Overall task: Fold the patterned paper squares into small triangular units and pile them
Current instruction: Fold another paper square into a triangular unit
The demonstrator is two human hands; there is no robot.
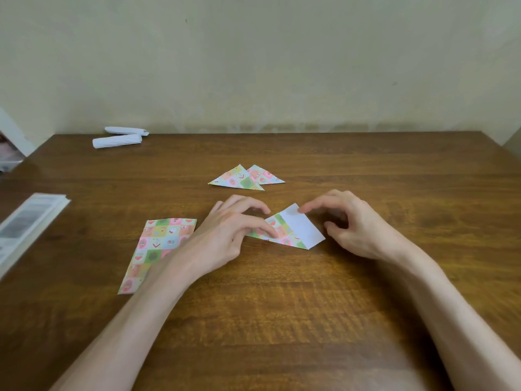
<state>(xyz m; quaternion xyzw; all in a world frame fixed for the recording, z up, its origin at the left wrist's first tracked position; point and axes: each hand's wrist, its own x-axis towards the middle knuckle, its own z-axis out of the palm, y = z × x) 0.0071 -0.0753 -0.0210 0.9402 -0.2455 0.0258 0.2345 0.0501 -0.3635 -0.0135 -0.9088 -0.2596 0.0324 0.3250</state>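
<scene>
A partly folded patterned paper lies at the table's middle, its white underside turned up on the right. My left hand presses its patterned left part flat with straight fingers. My right hand hovers at the paper's right, its forefinger tip touching the white flap's top corner. Two finished patterned triangles lie overlapping just beyond the hands. A flat patterned sheet lies to the left, partly under my left forearm.
The wooden table runs to a pale wall at the back. Two white paper rolls lie at the far left. A white stack of printed sheets sits at the left edge.
</scene>
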